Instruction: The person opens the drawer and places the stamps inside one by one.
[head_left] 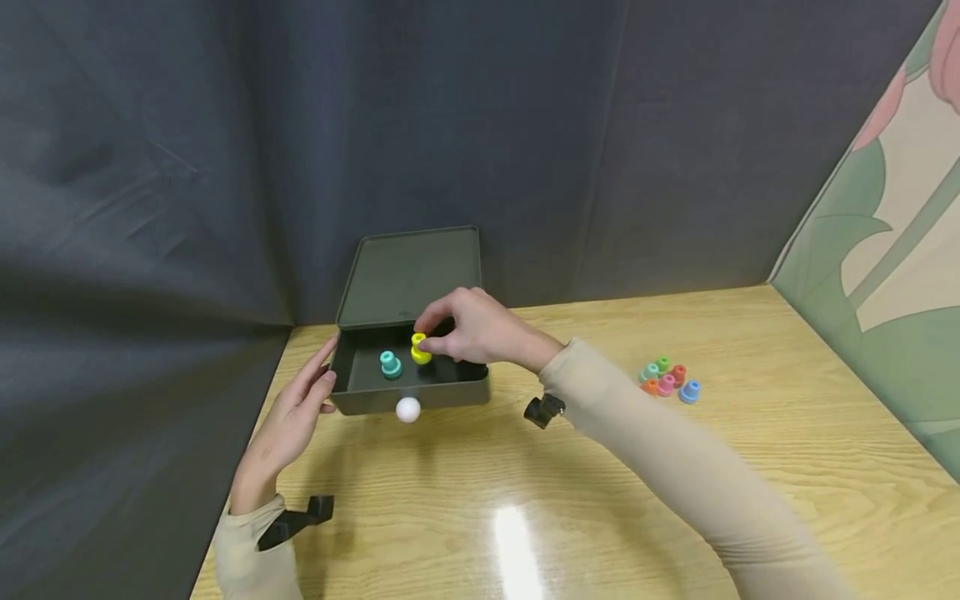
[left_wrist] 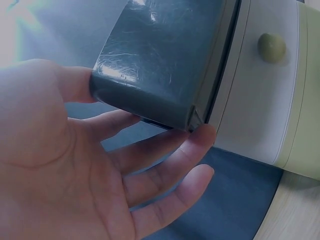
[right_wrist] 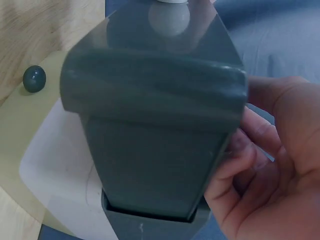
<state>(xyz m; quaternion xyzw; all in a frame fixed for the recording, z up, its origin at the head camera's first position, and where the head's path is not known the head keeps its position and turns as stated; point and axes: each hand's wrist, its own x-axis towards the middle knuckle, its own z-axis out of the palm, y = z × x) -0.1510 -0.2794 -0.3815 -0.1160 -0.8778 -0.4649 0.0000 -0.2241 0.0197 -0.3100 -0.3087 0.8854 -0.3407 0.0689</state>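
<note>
A dark grey box [head_left: 452, 394] has its lid [head_left: 412, 275] raised at the back and a white ball-shaped knob [head_left: 408, 409] at its front. Inside sits a teal peg [head_left: 391, 367]. My right hand [head_left: 491, 329] reaches over the right side and pinches a yellow peg [head_left: 421, 357] between thumb and fingertips, low in the box. At the left wall, my left hand [head_left: 288, 421] rests its extended fingers and thumb near the front corner. The left wrist view shows that hand [left_wrist: 115, 165] around the box corner. The pinched peg is hidden in the right wrist view.
Several coloured pegs [head_left: 666, 383] stand grouped on the wooden table [head_left: 600, 483] at right. A dark curtain [head_left: 525, 150] hangs behind, and a flower-patterned panel [head_left: 900, 292] borders the right. Under the box, the left wrist view shows a pale panel [left_wrist: 250, 110] with a round knob [left_wrist: 272, 48].
</note>
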